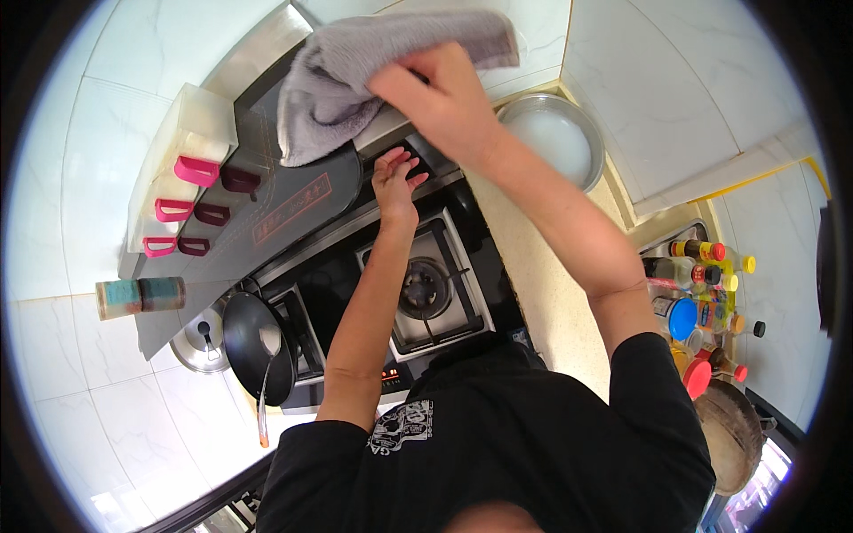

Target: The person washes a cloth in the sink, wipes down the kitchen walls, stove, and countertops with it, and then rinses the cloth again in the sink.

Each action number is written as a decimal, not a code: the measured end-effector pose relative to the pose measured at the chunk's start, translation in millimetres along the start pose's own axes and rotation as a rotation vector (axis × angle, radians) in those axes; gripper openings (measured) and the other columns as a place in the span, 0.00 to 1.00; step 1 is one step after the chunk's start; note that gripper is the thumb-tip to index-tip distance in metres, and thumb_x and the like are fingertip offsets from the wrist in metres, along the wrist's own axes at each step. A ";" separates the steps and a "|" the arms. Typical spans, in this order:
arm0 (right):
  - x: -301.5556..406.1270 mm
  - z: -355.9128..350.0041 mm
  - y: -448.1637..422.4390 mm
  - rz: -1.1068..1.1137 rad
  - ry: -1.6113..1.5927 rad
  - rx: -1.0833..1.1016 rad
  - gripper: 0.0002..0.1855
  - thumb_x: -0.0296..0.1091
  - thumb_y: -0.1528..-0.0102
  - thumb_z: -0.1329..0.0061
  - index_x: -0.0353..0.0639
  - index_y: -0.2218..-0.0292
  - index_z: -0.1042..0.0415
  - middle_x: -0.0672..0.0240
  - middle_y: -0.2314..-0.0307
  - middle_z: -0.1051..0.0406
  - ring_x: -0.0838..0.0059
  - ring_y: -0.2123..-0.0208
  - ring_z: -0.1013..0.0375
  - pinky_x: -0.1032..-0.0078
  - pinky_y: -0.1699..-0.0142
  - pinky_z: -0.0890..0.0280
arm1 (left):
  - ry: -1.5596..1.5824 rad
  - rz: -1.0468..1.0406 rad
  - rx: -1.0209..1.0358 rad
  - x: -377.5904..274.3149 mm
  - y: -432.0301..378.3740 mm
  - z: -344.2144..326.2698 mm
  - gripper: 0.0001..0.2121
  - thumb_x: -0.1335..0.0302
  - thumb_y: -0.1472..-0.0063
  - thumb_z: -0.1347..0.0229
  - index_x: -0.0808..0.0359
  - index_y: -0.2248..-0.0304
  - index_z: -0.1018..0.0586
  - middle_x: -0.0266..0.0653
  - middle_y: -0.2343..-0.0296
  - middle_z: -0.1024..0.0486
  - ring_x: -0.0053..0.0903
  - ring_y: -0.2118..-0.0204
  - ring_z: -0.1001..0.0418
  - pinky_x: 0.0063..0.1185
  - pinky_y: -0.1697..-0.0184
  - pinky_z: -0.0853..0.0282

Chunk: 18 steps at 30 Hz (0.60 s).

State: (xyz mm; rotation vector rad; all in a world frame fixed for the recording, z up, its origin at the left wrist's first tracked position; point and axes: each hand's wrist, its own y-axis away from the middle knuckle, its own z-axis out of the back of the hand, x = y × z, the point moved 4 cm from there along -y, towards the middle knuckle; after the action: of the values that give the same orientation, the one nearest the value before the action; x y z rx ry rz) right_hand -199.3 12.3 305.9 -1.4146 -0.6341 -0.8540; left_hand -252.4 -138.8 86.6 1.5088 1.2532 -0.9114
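Observation:
A grey plush cloth [353, 60] is bunched in my right hand [443, 100], which is raised in front of the range hood's steel front. One part of the cloth hangs down over the dark glass panel [293, 193] of the hood, and another stretches right against the tiled wall. Below it, my left hand [398, 180] is held up with its fingers apart and nothing in it. Whether its fingertips touch the hood's lower edge I cannot tell. Beneath my forearms lies a black gas hob [476, 233] with a round burner [425, 288] inside a square pan support.
A metal basin [553, 143] of cloudy liquid stands on the counter right of the hob. Sauce bottles and jars [693, 293] crowd the right side, near a used pan [730, 440]. At left are a black wok [256, 346] with a ladle [270, 340], and containers with pink handles [196, 171].

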 end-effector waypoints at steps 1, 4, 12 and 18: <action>-3.9 -8.5 8.5 -0.004 0.001 0.005 0.16 0.39 0.49 0.60 0.33 0.70 0.29 0.69 0.78 0.31 0.85 0.75 0.37 0.82 0.71 0.41 | 0.017 0.011 0.001 2.1 1.3 2.0 0.11 0.84 0.46 0.54 0.66 0.62 0.30 0.37 0.66 0.33 0.24 0.65 0.31 0.21 0.71 0.28; -29.9 -22.1 57.2 0.042 -0.434 -0.504 0.13 0.34 0.50 0.56 0.36 0.64 0.31 0.65 0.69 0.30 0.76 0.71 0.34 0.79 0.65 0.38 | 0.059 -0.001 -0.045 14.9 13.7 5.5 0.11 0.85 0.47 0.54 0.65 0.63 0.30 0.34 0.68 0.32 0.23 0.66 0.31 0.21 0.72 0.28; -182.0 -79.2 115.5 -0.114 0.576 -0.009 0.10 0.34 0.50 0.59 0.40 0.67 0.30 0.57 0.73 0.34 0.60 0.66 0.34 0.68 0.59 0.40 | -0.052 0.070 -0.090 55.7 26.1 34.1 0.12 0.82 0.46 0.55 0.70 0.60 0.32 0.40 0.63 0.31 0.26 0.62 0.32 0.22 0.61 0.34; -237.8 -67.6 159.4 -0.137 0.904 0.228 0.16 0.47 0.54 0.55 0.44 0.81 0.31 0.58 0.82 0.34 0.56 0.76 0.34 0.64 0.73 0.41 | -0.513 -0.018 -0.014 79.7 32.6 59.5 0.16 0.84 0.50 0.54 0.67 0.60 0.33 0.41 0.62 0.35 0.26 0.60 0.34 0.20 0.63 0.32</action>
State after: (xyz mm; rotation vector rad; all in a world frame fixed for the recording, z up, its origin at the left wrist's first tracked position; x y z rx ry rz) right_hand -211.6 -30.7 15.2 -0.6618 -0.1171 -1.3518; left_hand -203.2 -174.7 1.5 1.1508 0.8948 -1.2048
